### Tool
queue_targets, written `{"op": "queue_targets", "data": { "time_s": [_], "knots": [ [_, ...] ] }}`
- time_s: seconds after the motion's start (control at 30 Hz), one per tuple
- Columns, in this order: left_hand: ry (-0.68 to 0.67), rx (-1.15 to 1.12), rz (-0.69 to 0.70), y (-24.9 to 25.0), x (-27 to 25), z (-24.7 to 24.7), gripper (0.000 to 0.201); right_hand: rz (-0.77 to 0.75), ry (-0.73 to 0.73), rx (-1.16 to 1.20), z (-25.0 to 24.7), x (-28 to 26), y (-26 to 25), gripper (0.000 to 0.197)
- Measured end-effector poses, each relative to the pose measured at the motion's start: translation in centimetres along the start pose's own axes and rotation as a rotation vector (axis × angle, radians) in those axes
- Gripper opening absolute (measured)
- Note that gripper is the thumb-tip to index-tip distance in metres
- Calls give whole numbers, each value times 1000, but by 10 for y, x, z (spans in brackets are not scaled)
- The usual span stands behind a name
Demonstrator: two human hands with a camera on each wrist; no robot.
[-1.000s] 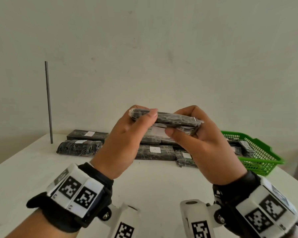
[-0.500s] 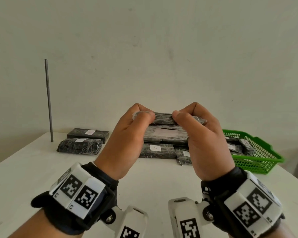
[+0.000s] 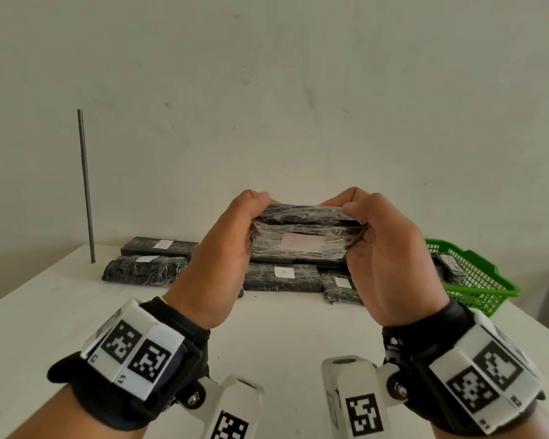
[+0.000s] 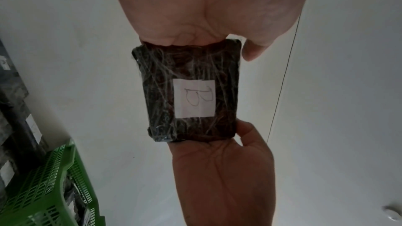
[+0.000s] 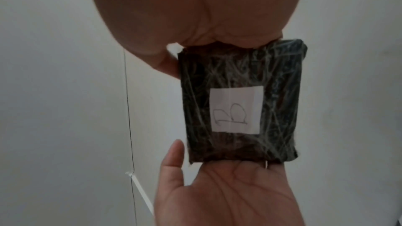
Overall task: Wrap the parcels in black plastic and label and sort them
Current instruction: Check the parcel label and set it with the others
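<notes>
— Black plastic, wound over with clear film: that is the parcel (image 3: 301,239), raised above the near middle of the white bench (image 3: 282,337).

— Who has it?

— Both. The left hand (image 3: 222,258) grips its left end, fingers curled over the top edge, thumb underneath. The right hand (image 3: 384,251) grips the right end the same way. Neither is loose; each is closed around the parcel.

— Any marking on it?

— A white label (image 4: 194,98) on the underside, with a handwritten B, seen from both wrist views. In the left wrist view the palm of the left hand (image 4: 213,6) covers one end and the right hand (image 4: 224,174) the other. The right wrist view gives the mirror: parcel (image 5: 241,102), label (image 5: 236,111), right hand (image 5: 195,6) at one end, left hand (image 5: 226,193) at the other.

— And behind?

— Wrapped parcels (image 3: 279,275) with white labels lie in a group at the far middle of the bench, directly beyond the hands. Two more (image 3: 146,266) sit at the far left, one behind the other. A green basket (image 3: 476,280) stands at the far right with wrapped parcels inside. A thin dark rod (image 3: 86,185) stands upright at the far left corner against the pale wall.
</notes>
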State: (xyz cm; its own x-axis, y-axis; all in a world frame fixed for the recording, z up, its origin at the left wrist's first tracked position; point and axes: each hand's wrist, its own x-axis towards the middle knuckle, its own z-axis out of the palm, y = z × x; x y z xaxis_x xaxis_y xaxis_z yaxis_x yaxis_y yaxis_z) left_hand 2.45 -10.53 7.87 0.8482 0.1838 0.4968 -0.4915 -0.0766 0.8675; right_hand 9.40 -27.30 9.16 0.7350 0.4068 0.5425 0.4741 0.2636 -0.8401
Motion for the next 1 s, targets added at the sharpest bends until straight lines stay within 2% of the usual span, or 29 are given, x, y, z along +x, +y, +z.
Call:
{"op": "queue_targets", "data": {
  "time_s": [0.07,0.13,0.23,0.33,0.43,0.53,0.67,0.73,0.8,0.87,1.0],
  "knots": [
    [45,6,-11,1,0,3,24,46,8,3,0,0,2,27],
    [73,19,-10,0,0,6,22,37,14,-36,2,-1,3,24],
    [13,46,1,-2,1,8,49,79,56,-39,9,-5,0,29],
    [17,7,-2,-1,1,9,33,96,71,-11,10,-7,-1,23],
    [24,-11,-15,-2,4,5,37,98,34,-32,11,-9,-6,24],
    [10,7,-48,2,6,1,33,54,-13,-104,8,-10,-7,26],
    [33,-135,-95,0,9,-4,37,51,-120,-255,-2,-11,-8,40],
    [46,-271,-165,-2,9,-4,36,52,-66,-357,-7,-11,-5,33],
    [27,-293,-192,-7,9,-3,33,56,8,-326,-11,-11,0,25],
    [31,-203,-180,-11,11,-7,27,66,59,-239,-14,-13,4,27],
    [25,201,-70,-6,11,-11,35,9,148,-276,-16,-15,6,34]
  ]
}}
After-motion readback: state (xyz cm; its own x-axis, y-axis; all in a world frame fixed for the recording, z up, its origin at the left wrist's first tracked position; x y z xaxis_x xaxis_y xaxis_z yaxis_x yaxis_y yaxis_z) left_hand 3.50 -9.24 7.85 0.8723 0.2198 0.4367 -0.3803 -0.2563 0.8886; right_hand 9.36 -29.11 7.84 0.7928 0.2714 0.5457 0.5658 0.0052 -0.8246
